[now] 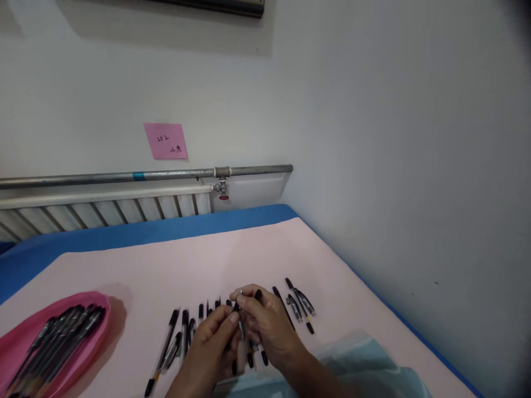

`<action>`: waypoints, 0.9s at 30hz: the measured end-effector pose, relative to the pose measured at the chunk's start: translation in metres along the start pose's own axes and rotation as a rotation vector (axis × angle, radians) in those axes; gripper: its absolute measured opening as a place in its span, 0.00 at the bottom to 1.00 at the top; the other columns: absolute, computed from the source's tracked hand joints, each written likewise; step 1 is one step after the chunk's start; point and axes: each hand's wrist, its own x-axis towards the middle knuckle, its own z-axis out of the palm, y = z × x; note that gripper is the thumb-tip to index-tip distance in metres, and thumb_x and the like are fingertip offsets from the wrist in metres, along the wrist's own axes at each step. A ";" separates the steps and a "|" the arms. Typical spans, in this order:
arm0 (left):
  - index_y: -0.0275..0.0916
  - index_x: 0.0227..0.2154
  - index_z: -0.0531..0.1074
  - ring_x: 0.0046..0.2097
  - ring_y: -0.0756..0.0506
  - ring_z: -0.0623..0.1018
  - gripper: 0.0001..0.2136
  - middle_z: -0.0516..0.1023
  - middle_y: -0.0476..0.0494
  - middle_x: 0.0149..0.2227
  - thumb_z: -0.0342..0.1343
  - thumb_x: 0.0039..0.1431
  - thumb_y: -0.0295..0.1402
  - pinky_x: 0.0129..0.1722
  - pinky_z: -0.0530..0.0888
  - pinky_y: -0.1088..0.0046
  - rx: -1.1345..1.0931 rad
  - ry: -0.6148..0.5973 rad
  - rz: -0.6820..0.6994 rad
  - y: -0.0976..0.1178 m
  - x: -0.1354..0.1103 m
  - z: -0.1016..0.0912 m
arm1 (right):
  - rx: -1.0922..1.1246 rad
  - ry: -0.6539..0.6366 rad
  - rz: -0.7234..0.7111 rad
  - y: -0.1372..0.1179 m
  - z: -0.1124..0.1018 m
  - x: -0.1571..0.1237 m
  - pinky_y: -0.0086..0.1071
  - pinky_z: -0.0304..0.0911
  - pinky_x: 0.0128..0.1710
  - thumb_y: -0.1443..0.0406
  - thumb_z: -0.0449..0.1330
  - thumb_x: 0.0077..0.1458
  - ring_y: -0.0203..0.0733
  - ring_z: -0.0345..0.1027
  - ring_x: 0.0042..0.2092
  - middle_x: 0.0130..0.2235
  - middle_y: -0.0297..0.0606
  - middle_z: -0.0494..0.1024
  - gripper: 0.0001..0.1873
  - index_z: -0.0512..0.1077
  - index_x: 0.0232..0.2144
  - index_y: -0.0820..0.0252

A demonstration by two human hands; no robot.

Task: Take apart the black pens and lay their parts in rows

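Note:
My left hand [211,345] and my right hand [265,320] meet above a pale pink table cover [232,260]. Both are closed in a pinch on one black pen [237,305] held between their fingertips. Under and around the hands lies a row of several black pens and loose caps [182,326], some clear-barrelled. More pen parts [299,305] lie just right of my right hand. A pink tray [25,337] at the lower left holds several black pens.
The pink cover lies on a blue table [124,232] that meets a white wall on the right. A radiator [103,213] and a metal pipe [145,176] run along the back wall, with a pink sticky note [165,141] above. A light blue cloth [360,359] lies under my right forearm.

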 end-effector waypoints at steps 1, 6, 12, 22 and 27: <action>0.38 0.27 0.66 0.15 0.60 0.54 0.21 0.61 0.60 0.15 0.61 0.40 0.52 0.16 0.48 0.84 -0.013 0.006 -0.022 0.001 -0.001 0.001 | 0.000 -0.016 0.013 0.000 0.000 0.000 0.20 0.39 0.12 0.58 0.63 0.43 0.22 0.42 0.14 0.15 0.23 0.60 0.14 0.69 0.29 0.63; 0.37 0.24 0.64 0.15 0.60 0.54 0.22 0.59 0.60 0.14 0.61 0.39 0.52 0.16 0.49 0.84 0.019 0.012 0.052 0.002 -0.001 0.003 | 0.010 0.050 -0.002 0.000 0.002 0.000 0.20 0.42 0.12 0.60 0.65 0.42 0.23 0.46 0.14 0.16 0.22 0.60 0.13 0.65 0.24 0.61; 0.38 0.28 0.65 0.14 0.60 0.53 0.22 0.59 0.61 0.14 0.60 0.40 0.53 0.14 0.46 0.84 0.037 0.001 -0.062 0.004 -0.004 0.003 | 0.002 0.020 0.006 -0.001 -0.001 0.000 0.19 0.39 0.13 0.60 0.63 0.43 0.24 0.43 0.15 0.14 0.21 0.54 0.12 0.68 0.27 0.62; 0.38 0.31 0.67 0.14 0.61 0.48 0.22 0.59 0.61 0.16 0.61 0.42 0.51 0.12 0.43 0.85 -0.055 -0.096 -0.192 0.019 -0.012 0.002 | 0.016 0.004 0.061 -0.009 -0.002 -0.002 0.20 0.36 0.13 0.57 0.65 0.41 0.25 0.49 0.17 0.15 0.24 0.58 0.15 0.69 0.27 0.63; 0.37 0.31 0.67 0.15 0.60 0.48 0.20 0.58 0.60 0.16 0.60 0.44 0.50 0.11 0.44 0.85 -0.093 -0.130 -0.213 0.018 -0.012 -0.003 | 0.030 -0.002 0.063 -0.009 -0.003 0.000 0.20 0.36 0.13 0.59 0.64 0.42 0.24 0.49 0.17 0.16 0.25 0.59 0.13 0.69 0.27 0.63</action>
